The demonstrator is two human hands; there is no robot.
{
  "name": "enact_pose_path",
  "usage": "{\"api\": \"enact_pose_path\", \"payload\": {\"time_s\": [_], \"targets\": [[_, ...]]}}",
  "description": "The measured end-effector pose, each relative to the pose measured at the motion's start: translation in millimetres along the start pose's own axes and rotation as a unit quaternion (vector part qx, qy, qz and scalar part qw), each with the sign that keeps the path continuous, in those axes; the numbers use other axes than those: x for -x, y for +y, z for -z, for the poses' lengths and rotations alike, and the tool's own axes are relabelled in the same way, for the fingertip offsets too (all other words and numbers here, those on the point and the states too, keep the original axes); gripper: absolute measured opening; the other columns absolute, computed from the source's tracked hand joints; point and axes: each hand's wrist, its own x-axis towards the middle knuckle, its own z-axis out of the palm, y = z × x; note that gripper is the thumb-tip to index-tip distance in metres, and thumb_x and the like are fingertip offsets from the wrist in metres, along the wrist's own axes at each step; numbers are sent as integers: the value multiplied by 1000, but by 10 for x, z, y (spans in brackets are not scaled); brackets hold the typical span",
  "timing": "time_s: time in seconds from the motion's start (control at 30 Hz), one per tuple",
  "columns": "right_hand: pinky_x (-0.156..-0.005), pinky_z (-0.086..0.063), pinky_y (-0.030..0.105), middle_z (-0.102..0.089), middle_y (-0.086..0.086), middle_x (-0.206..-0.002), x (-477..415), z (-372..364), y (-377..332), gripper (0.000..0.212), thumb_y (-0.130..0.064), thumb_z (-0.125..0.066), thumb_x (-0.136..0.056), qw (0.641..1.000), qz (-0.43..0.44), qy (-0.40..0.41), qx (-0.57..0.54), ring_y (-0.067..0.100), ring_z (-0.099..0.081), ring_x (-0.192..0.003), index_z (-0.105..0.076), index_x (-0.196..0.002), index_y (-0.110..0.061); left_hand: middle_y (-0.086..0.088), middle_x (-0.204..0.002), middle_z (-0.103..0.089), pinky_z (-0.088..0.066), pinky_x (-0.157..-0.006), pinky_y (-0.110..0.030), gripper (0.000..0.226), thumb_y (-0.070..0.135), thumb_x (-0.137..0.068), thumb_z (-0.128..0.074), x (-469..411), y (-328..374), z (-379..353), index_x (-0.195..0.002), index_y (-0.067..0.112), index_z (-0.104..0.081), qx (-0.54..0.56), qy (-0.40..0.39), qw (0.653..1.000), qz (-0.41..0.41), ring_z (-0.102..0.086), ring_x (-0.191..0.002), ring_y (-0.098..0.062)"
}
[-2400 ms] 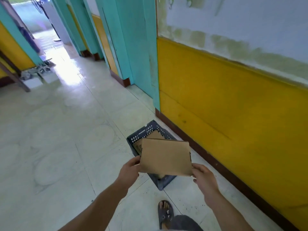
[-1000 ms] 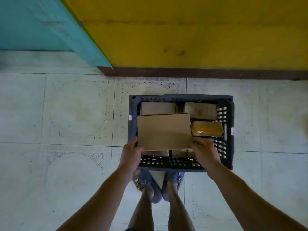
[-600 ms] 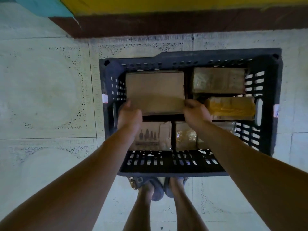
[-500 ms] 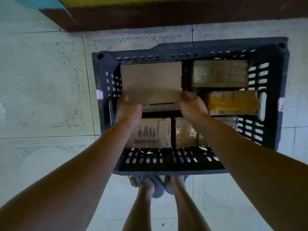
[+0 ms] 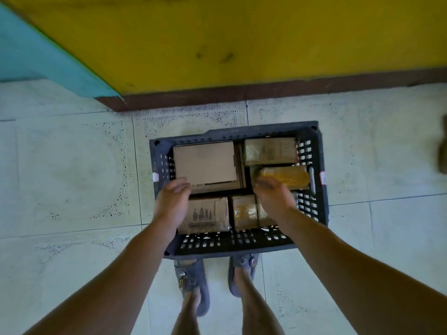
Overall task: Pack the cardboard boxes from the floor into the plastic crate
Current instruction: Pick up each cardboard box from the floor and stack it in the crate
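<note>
A dark plastic crate (image 5: 319, 201) stands on the tiled floor just in front of my feet. A flat plain cardboard box (image 5: 204, 164) lies in its far-left part on top of another box. Other boxes fill the crate: a taped one (image 5: 269, 151) at far right, a yellow-wrapped one (image 5: 286, 176) below it, a printed one (image 5: 208, 213) at near left, a small taped one (image 5: 244, 211) beside it. My left hand (image 5: 173, 201) hovers over the plain box's near-left corner, fingers apart, holding nothing. My right hand (image 5: 272, 195) hovers over the crate's middle right, also empty.
A yellow wall with a brown skirting (image 5: 242, 93) runs just beyond the crate. A teal door frame (image 5: 36, 61) is at the upper left. A brown object (image 5: 442, 151) lies at the right edge of view. My sandalled feet (image 5: 191, 284) stand against the crate's near side.
I carried the flat plain box to the crate, lowered it into the far-left part, and let go. Both hands have lifted off it and drawn back.
</note>
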Motion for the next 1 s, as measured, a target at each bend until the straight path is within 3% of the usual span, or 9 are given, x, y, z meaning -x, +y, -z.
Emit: {"api": "enact_pose_path", "payload": {"time_s": [0.07,0.13,0.27,0.37,0.43,0.53,0.8,0.87,1.0], "targets": [[-66,-34,9,-60,7,-130,370,267,-154,36,-17,-51,-95,1000,-9,12,3,6,-49,-85,-56,-131,-14,-2,-130,-61,-46,-102,-38,26,19,-98,-48,336,267,169,-120,21,-62,50,-2,999,2,-59,-112,-14],[-67,-36,11,-60,6,-130,792,530,-286,36,-19,-52,-95,999,-23,28,-8,9,-48,-93,-57,-130,-13,-4,-127,-62,-45,-104,-44,28,20,-98,-47,676,539,321,-122,23,-61,72,-19,997,-8,-59,-115,-19],[-69,-45,22,-66,6,-115,1759,1035,-448,29,-22,-50,-94,995,-13,92,-45,14,-55,-89,-64,-118,-13,-1,-129,-59,-40,-107,-39,31,22,-99,-49,1399,1117,598,-128,22,-59,92,-45,993,-53,-54,-121,-21],[-67,-45,26,-65,4,-94,2521,1319,-457,18,-20,-45,-94,988,-4,132,-83,19,-59,-82,-63,-94,-21,-1,-120,-64,-41,-98,-35,31,24,-98,-51,1963,1524,779,-128,19,-59,99,-74,988,-91,-57,-116,-21],[-78,-47,30,-61,1,-99,3040,1506,-425,15,-17,-50,-95,976,-3,166,-140,19,-57,-91,-63,-100,-22,-1,-116,-67,-45,-94,-33,27,21,-97,-52,2334,1785,845,-122,17,-62,107,-94,982,-122,-62,-109,-18],[-101,-46,39,-61,1,-121,3705,1781,-295,29,-17,-56,-93,947,0,215,-238,21,-56,-111,-62,-122,-18,-2,-113,-67,-46,-92,-33,22,17,-98,-49,2868,2145,794,-117,17,-62,94,-129,973,-163,-62,-101,-16],[-93,-49,34,-63,8,-116,4837,2463,414,33,-13,-55,-94,873,25,316,-371,23,-60,-103,-59,-127,-10,-4,-113,-67,-48,-91,-36,23,15,-99,-47,4110,2718,-150,-117,15,-61,15,-267,929,-254,-63,-102,-17],[-91,-51,35,-64,9,-112,5000,2630,678,33,-13,-55,-94,855,19,332,-398,27,-62,-106,-59,-127,-9,-3,-112,-67,-50,-85,-32,24,16,-99,-47,4394,2776,-505,-118,14,-62,-6,-295,916,-271,-63,-102,-17],[-79,-48,24,-62,5,-111,5211,3059,1278,35,-15,-54,-95,834,22,351,-426,17,-59,-99,-56,-130,-8,0,-108,-67,-48,-79,-27,25,17,-100,-46,4931,2848,-1307,-119,15,-61,-57,-342,893,-287,-63,-99,-13]]}}
